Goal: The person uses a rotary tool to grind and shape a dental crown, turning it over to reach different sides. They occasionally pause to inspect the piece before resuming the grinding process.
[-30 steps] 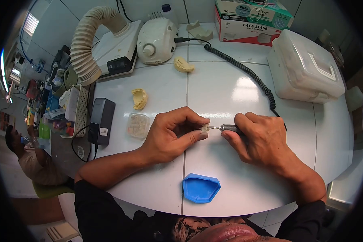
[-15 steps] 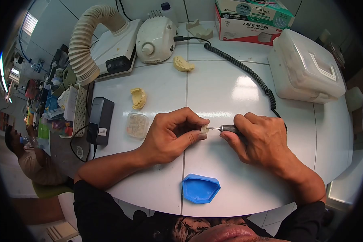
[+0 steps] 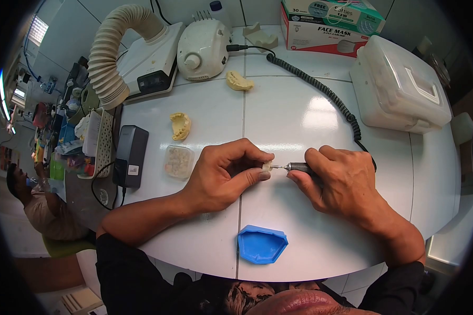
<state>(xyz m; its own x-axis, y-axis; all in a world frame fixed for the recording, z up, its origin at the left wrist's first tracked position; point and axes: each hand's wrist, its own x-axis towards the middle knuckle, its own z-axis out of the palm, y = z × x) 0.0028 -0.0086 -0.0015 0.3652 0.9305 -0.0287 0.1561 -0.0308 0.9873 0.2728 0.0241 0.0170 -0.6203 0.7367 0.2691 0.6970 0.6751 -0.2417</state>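
As I scanned the white table [image 3: 299, 121] from its left edge, I passed the ribbed hose [image 3: 108, 58], the black power brick [image 3: 131, 156] and, at about ten o'clock from my hands, a yellow tooth cast [image 3: 181, 126] with a small clear tub [image 3: 178, 161] just below it. My left hand [image 3: 220, 178] lay near the table's middle, its thumb and forefinger pinched narrow on a small pale piece [image 3: 267, 167], which sat at the fingertips just above the tabletop. Straight out at three o'clock from that piece came the drill tip [image 3: 279, 167], its point touching or all but touching the piece; I could not tell which. The grinder [image 3: 299, 168] lay almost level, its long axis running left to right, and my right hand [image 3: 341, 184] was wrapped around it like a pen. Its coiled cord [image 3: 320, 92] ran off toward twelve o'clock to the motor box [image 3: 202, 44]. So the piece stood directly left of the tool. A blue tray [image 3: 261, 244] sat at six o'clock, well apart.
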